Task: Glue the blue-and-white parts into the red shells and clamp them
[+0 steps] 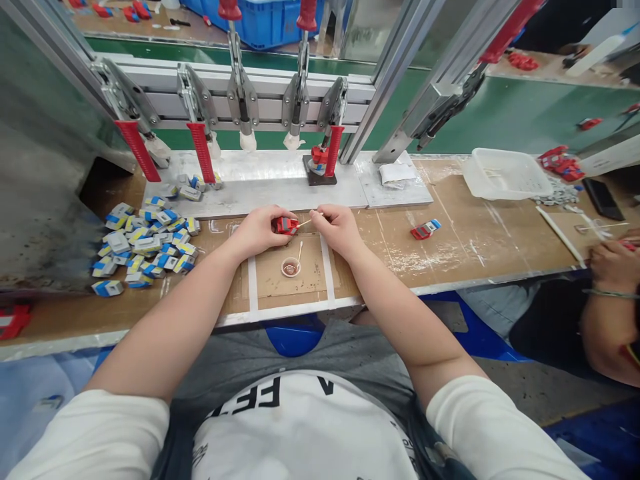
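My left hand (261, 230) is closed around a small red toy car body (285, 226) above the cardboard mat. Between the fingertips of my right hand (336, 227) is a cotton swab (304, 223), its tip pointing at the red car body and seeming to touch it. Just below my hands, a small cup (291, 267) with brownish liquid stands on the cardboard mat (270, 287), a second swab leaning in it. Another red part (319, 159) sits under a toggle clamp (334, 150) on a black block behind my hands.
Many small blue, yellow and grey parts (147, 243) are heaped at the left. Red-handled clamps (200, 150) line the metal frame ahead. A red and blue toy car (425, 229) and a white plastic tub (506, 175) are to the right, near a co-worker's hand (615, 263).
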`<state>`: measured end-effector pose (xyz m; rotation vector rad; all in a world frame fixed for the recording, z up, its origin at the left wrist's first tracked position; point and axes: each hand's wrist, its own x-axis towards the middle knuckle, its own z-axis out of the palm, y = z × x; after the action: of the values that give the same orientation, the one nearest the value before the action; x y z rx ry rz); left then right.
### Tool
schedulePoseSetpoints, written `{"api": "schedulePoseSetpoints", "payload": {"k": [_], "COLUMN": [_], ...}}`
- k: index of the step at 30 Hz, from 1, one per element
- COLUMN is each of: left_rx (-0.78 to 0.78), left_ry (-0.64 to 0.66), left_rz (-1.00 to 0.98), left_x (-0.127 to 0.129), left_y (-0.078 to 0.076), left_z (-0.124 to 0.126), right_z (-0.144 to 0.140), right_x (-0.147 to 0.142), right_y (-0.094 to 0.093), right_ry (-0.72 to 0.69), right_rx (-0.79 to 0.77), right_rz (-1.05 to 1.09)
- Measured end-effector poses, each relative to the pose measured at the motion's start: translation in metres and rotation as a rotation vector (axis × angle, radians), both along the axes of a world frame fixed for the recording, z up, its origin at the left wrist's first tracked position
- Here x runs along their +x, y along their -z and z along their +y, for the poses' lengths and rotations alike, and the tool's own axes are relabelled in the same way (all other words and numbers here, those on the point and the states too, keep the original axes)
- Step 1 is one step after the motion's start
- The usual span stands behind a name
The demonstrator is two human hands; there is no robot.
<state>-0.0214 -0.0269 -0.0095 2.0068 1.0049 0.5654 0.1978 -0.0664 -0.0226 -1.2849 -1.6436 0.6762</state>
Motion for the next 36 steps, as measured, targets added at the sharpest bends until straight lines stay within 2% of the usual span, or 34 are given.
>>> {"api": "schedulePoseSetpoints", "payload": {"k": [5,10,16,21,23,26,28,32,36], "left_rx": [0.008,0.023,0.018,-0.009,-0.012,-0.025,-0.024,-0.012,-0.006], "left_ry": [-0.011,-0.015,-0.026,-0.02,-0.013,-0.007,-0.015,-0.014,-0.019], "left_rz": [0.026,0.047,0.055,0.031,0.006,-0.029,-0.04,-0.075,-0.058], "left_x": [0.0,0.001,0.001,0.001,0.001,0.001,0.001,0.001,0.002], "left_y": [-0.001,-0.002,-0.003,-0.001,0.0,0.001,0.001,0.005,0.011], "left_z": [-0.001,0.0,-0.001,0.001,0.002,0.003,0.003,0.002,0.003], "right_z": [0.001,-0.001,-0.003,-0.009,-0.015,-0.025,-0.03,-0.029,0.003], "right_x": [-0.001,-0.005,-0.008,-0.003,-0.001,-0.002,-0.003,-0.005,-0.027], "right_y": [0.0,-0.003,-0.006,-0.015,-0.02,-0.023,-0.022,-0.027,-0.05], "right_ry": [0.047,0.035,-0.05,-0.061,-0.221,-0.567,-0.648,-0.536,-0.406], "right_rx": [0.11,0.186,0.19,0.149,0.101,0.018,-0.001,0.056,0.163], "right_rz": [-0.099,-0.122,-0.086,-0.025,-0.016,-0.143,-0.295,-0.523,-0.553]}}
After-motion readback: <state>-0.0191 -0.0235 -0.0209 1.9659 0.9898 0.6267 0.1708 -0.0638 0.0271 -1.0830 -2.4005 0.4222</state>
